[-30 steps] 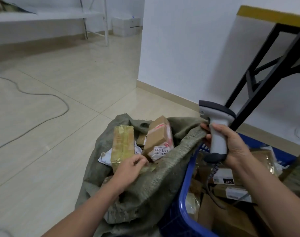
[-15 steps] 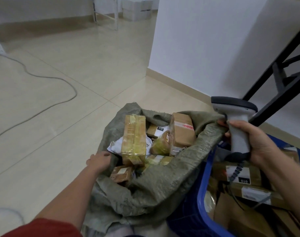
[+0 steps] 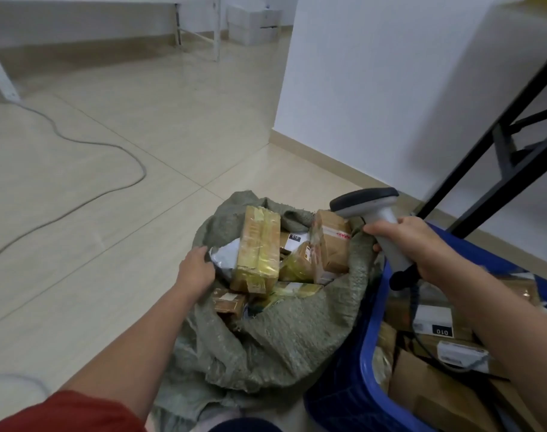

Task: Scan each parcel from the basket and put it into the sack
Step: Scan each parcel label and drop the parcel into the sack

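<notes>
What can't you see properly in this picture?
All in the head view:
Left hand: fingertips hidden at the sack rim, so its grip is unclear.
Basket: cut off by the right and bottom edges.
Lower parcels: buried under the taped parcel.
Scanner window: faces away.
Label print: too small.

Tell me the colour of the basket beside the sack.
The basket is blue, clearest in the head view.

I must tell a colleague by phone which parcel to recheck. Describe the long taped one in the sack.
Find the grey-green woven sack on the floor, left of the blue basket. On top in its open mouth, just right of the left hand at its rim, lies the parcel: the longest there, wrapped all over in glossy yellowish tape, unlike the shorter brown box beside it.
</notes>
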